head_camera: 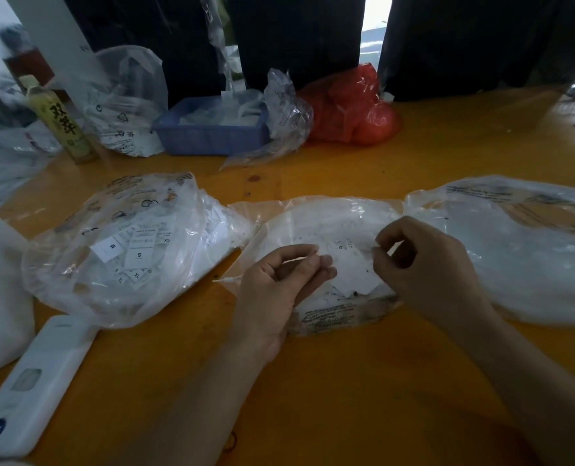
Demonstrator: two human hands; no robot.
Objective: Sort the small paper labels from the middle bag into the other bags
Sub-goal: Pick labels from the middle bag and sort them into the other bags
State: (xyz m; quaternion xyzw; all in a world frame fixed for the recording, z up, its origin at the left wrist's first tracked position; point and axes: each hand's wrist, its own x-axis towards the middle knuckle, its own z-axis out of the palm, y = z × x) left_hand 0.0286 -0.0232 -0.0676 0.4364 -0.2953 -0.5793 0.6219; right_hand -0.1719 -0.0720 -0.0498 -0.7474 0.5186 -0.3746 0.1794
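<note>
Two hands' fingers (316,260) pinching labels (353,274)

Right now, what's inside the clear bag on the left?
The left bag holds a loose pile of white paper labels; the top ones read M, S, XS and XL. The layers beneath them, and anything under the crumpled plastic at the rim, are covered.

Three bags lay in a row on the table (346,381): the middle bag (330,223) at centre, the left bag (118,250) at its 9 o'clock, the right bag (515,243) at its 3 o'clock. Labels (138,250) sat inside the left bag. At 12 o'clock stood a basket (208,137), with a bottle (60,119) at 10 o'clock. A power bank (34,385) lay at 7 o'clock.
</note>
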